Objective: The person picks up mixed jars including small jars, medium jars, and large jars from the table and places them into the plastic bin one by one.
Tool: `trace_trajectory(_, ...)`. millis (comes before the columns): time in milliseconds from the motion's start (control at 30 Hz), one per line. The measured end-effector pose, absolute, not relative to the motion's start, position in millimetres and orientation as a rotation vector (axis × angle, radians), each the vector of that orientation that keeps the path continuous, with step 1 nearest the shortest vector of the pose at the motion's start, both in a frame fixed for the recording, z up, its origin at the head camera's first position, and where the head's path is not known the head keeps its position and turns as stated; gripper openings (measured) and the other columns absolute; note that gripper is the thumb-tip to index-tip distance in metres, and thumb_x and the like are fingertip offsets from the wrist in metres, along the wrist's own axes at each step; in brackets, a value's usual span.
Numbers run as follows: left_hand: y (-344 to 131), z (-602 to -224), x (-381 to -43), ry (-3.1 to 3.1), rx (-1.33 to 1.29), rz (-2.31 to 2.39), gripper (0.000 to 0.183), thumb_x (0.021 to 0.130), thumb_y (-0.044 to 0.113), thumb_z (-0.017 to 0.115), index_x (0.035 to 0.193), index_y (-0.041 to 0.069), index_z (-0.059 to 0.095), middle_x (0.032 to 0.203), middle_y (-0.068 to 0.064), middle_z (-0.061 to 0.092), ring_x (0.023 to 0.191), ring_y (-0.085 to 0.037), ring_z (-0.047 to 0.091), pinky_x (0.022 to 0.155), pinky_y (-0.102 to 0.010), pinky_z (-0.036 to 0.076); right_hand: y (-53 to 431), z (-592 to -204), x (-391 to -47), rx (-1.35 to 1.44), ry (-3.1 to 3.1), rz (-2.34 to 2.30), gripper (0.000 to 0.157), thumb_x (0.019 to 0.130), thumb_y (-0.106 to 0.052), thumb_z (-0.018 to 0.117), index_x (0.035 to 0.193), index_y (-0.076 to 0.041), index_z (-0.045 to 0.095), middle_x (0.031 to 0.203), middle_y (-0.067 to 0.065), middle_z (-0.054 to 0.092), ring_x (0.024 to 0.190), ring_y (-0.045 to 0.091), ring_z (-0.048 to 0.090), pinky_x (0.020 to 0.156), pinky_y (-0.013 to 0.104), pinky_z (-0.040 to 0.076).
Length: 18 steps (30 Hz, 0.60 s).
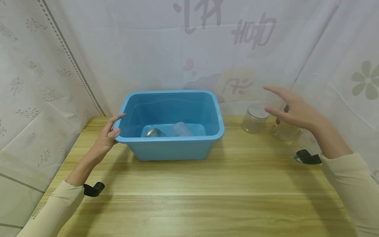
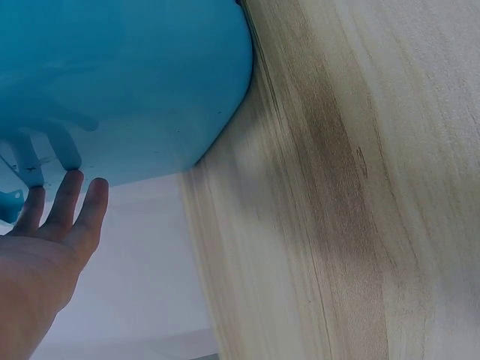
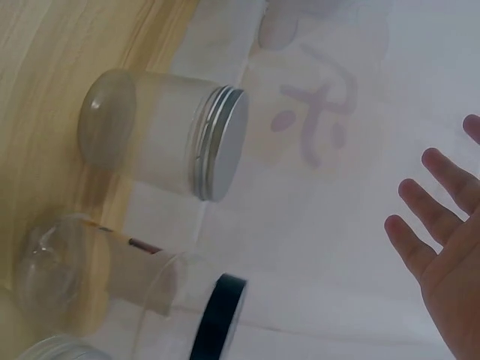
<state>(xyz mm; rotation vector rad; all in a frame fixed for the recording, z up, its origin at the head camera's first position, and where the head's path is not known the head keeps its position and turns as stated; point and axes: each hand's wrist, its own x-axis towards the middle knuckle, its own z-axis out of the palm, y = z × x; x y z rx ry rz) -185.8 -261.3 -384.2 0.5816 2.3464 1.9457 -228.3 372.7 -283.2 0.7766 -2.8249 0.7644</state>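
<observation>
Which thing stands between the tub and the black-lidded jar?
The silver-lidded jar, as the head view shows; between it and the tub is bare table. The right hand partly hides the black-lidded jar.

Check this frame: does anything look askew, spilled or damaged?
Nothing looks spilled or damaged. Only the two containers inside the blue bin look askew, apparently tipped over, whereas the silver-lidded jar stands upright.

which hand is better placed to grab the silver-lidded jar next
Probably the right hand: it holds nothing and hovers near the silver-lidded jar, while the left hand holds the blue bin, farther away.
</observation>
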Motion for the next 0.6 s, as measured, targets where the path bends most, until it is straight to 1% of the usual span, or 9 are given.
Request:
trace_trajectory(167, -261.7, -385.4, -186.5, 2.347, 0.579, 1.953, 0.051, 0.108, 0.021, 0.038, 0.159, 0.030, 0.033, 0.160, -0.021, 0.016, 0.118, -0.026, 0.052, 0.086, -0.023, 0.049, 386.3, -290.3, -223.9, 0.670, -2.824, 0.793, 0.071, 0.101, -0.028, 0.063, 0.162, -0.036, 0.027, 0.165, 0.002, 0.024, 0.148, 0.038, 0.018, 0.111, 0.069, 0.009)
trace_trajectory(233, -261.8, -385.7, -186.7, 2.345, 0.579, 1.956, 0.051, 0.108, 0.021, 0.038, 0.159, 0.030, 0.033, 0.160, -0.021, 0.017, 0.116, -0.024, 0.053, 0.086, -0.023, 0.049, 391.0, -292.7, -221.7, 0.615, -2.822, 0.827, 0.069, 0.101, -0.029, 0.062, 0.161, -0.035, 0.028, 0.164, 0.003, 0.026, 0.146, 0.042, 0.021, 0.109, 0.071, 0.010)
trace_trajectory(367, -261.6, -385.9, -186.8, 2.339, 0.578, 1.965, 0.051, 0.109, 0.021, 0.038, 0.159, 0.030, 0.033, 0.161, -0.021, 0.015, 0.117, -0.027, 0.052, 0.086, -0.023, 0.049, 398.9, -296.6, -217.7, 0.540, -2.799, 0.928, 0.068, 0.102, -0.027, 0.062, 0.161, -0.034, 0.030, 0.162, 0.006, 0.030, 0.143, 0.049, 0.025, 0.107, 0.073, 0.011)
trace_trajectory(433, -261.5, -386.0, -186.6, 2.341, 0.575, 1.966, 0.051, 0.109, 0.021, 0.038, 0.159, 0.030, 0.034, 0.161, -0.021, 0.014, 0.118, -0.029, 0.051, 0.086, -0.023, 0.049, 401.9, -298.4, -215.8, 0.510, -2.787, 0.977, 0.068, 0.102, -0.026, 0.062, 0.161, -0.035, 0.030, 0.162, 0.006, 0.031, 0.143, 0.049, 0.025, 0.108, 0.073, 0.011)
trace_trajectory(500, -261.4, -386.1, -186.5, 2.347, 0.571, 1.965, 0.051, 0.108, 0.021, 0.038, 0.158, 0.030, 0.034, 0.161, -0.021, 0.014, 0.119, -0.030, 0.051, 0.086, -0.023, 0.049, 404.8, -300.0, -214.1, 0.490, -2.766, 1.022, 0.069, 0.101, -0.024, 0.064, 0.160, -0.035, 0.030, 0.161, 0.006, 0.033, 0.143, 0.047, 0.026, 0.110, 0.069, 0.012)
trace_trajectory(567, -261.4, -386.2, -186.5, 2.347, 0.572, 1.966, 0.051, 0.108, 0.021, 0.039, 0.158, 0.031, 0.034, 0.161, -0.020, 0.014, 0.119, -0.030, 0.050, 0.086, -0.023, 0.049, 408.0, -301.2, -212.5, 0.482, -2.732, 1.050, 0.069, 0.100, -0.020, 0.065, 0.160, -0.034, 0.032, 0.160, 0.007, 0.035, 0.144, 0.043, 0.028, 0.114, 0.059, 0.014)
trace_trajectory(600, -261.4, -386.2, -186.5, 2.345, 0.573, 1.968, 0.051, 0.108, 0.021, 0.039, 0.158, 0.031, 0.034, 0.161, -0.020, 0.014, 0.118, -0.030, 0.050, 0.086, -0.023, 0.049, 409.7, -301.8, -212.1, 0.482, -2.710, 1.064, 0.069, 0.100, -0.018, 0.065, 0.160, -0.032, 0.034, 0.159, 0.008, 0.036, 0.144, 0.039, 0.030, 0.116, 0.053, 0.016)
